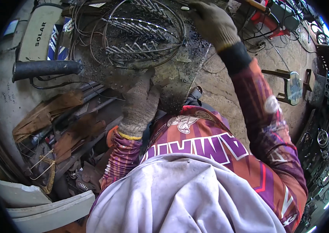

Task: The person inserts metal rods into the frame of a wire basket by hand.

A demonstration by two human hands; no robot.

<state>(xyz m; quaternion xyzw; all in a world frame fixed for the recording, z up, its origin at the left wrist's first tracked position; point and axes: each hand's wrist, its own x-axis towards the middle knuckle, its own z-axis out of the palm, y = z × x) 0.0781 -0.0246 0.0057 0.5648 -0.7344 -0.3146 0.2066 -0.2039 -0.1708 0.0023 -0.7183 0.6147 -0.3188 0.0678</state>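
Observation:
Both my hands wear dirty grey-brown knitted gloves. My left hand (pixel 139 103) is over the near edge of a dark, grit-covered work surface (pixel 178 77); its fingers stretch forward with the thumb apart, slightly blurred. I see no object held in it. Beyond it lies a round metal rod frame (pixel 145 49), with rows of short rods standing up inside the ring. My right hand (pixel 215 29) reaches past the frame's right side to the top of the view. Its fingertips are dark and bent, and what they hold, if anything, is unclear. A small white piece (pixel 185 8) is beside them.
A black tube-shaped thing (pixel 46 70) with a cable lies at the left, before a pale box (pixel 40 33). Brown cloth (pixel 48 114) and metal bars fill the lower left. Right are a stool-like metal stand (pixel 294 87), a red-and-green machine (pixel 275 23) and loose cables.

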